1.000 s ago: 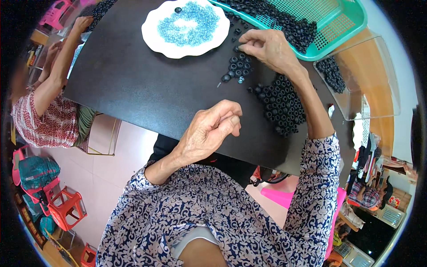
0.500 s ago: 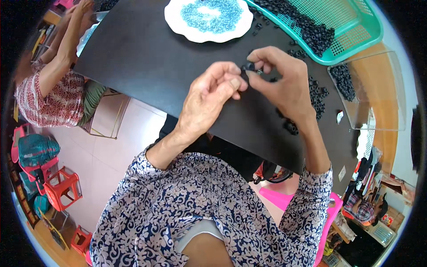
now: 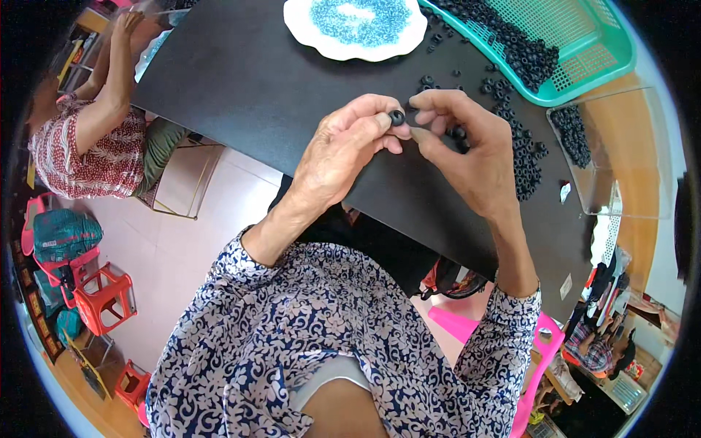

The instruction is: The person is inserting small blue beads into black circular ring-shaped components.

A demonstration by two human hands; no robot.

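Note:
A small round black part (image 3: 396,117) with a hole in it sits pinched between the thumb and forefinger of my left hand (image 3: 332,150). Just to its right is my right hand (image 3: 471,146), thumb and forefinger curved and apart, with no part visible between the tips. Loose black parts (image 3: 527,157) of the same kind lie on the dark table beyond and beside my right hand. Some of them are hidden behind its fingers.
A white scalloped plate (image 3: 292,22) of small blue beads stands at the far side. To its right are a green mesh basket (image 3: 621,55) and a clear box (image 3: 635,160), both holding black parts. Another person (image 3: 87,157) sits at the left; red stools (image 3: 106,299) stand on the floor.
My right fingers have come away from the black part and spread a little. The part stays in my left hand, its hole now showing. The view has shifted slightly.

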